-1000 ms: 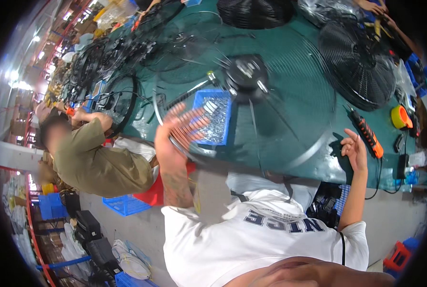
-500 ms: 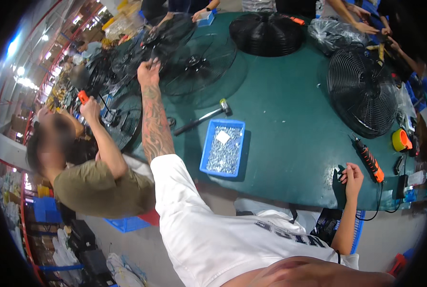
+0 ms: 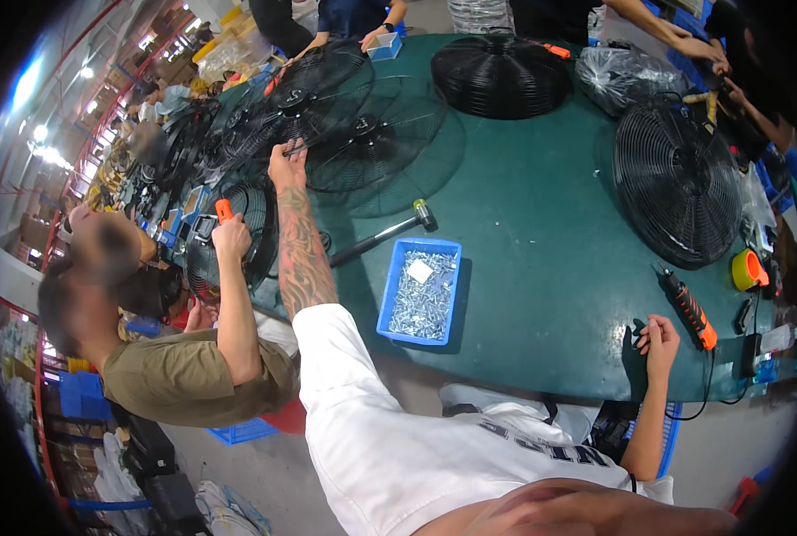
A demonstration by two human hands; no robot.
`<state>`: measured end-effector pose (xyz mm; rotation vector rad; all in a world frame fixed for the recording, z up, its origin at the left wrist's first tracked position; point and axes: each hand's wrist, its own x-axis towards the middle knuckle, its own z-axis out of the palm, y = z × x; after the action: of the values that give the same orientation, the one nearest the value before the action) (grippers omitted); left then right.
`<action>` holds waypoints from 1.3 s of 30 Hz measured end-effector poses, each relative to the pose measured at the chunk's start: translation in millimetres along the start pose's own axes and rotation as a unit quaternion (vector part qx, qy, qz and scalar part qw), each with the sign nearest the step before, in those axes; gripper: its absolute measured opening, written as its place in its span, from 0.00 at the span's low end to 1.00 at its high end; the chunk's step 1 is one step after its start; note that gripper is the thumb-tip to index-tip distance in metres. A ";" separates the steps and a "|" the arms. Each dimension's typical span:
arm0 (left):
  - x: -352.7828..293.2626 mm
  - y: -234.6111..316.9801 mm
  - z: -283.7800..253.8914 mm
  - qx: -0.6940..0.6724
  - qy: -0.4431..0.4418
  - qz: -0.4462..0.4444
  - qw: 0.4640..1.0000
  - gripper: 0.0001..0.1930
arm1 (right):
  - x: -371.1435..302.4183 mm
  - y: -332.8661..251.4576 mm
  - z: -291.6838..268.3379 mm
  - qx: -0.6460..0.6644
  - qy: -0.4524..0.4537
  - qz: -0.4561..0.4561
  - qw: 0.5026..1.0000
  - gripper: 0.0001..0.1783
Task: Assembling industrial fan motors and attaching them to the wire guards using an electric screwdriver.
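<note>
My left hand (image 3: 289,167) is stretched out over the table's left side, its fingers closed on the near rim of a black wire fan guard (image 3: 331,82). That guard has a dark round hub and overlaps another wire guard (image 3: 389,147) lying on the green table. My right hand (image 3: 658,344) rests at the table's near edge, holding nothing, fingers loosely bent and apart. Close to it lies an orange-and-black electric screwdriver (image 3: 691,308) with a cable. Between my hands stand a blue bin (image 3: 383,304) of loose screws and a hammer (image 3: 385,234).
Stacked black fan guards (image 3: 501,79) stand at the back, and more guards (image 3: 675,183) at the right. A clear plastic bag (image 3: 626,76) and an orange-yellow tape roll (image 3: 748,270) lie nearby. At my left a co-worker (image 3: 202,366) holds an orange-handled screwdriver (image 3: 224,211) over a fan part.
My left hand has come nearer to me, and the guard at its fingers has shifted nearer too. The co-worker's screwdriver has moved right and down. My right hand stays in place.
</note>
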<state>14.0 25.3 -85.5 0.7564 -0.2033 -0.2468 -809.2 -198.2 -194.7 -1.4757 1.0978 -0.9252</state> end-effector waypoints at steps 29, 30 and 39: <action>66.2 34.6 -58.6 0.209 0.053 -0.029 0.976 0.21 | -11.1 -22.8 0.8 0.040 0.002 0.031 0.999 0.11; 65.8 33.6 -59.6 0.270 0.039 -0.010 0.962 0.21 | -11.7 -24.1 0.7 0.037 0.004 0.032 0.999 0.11; 74.8 68.8 -70.6 0.358 0.037 0.003 0.933 0.31 | -11.5 -22.9 2.8 0.027 -0.004 0.022 0.999 0.11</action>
<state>114.3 97.5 -80.6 1.4880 -0.2256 -0.1327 -806.1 -185.2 -172.6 -1.4053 1.0878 -0.9116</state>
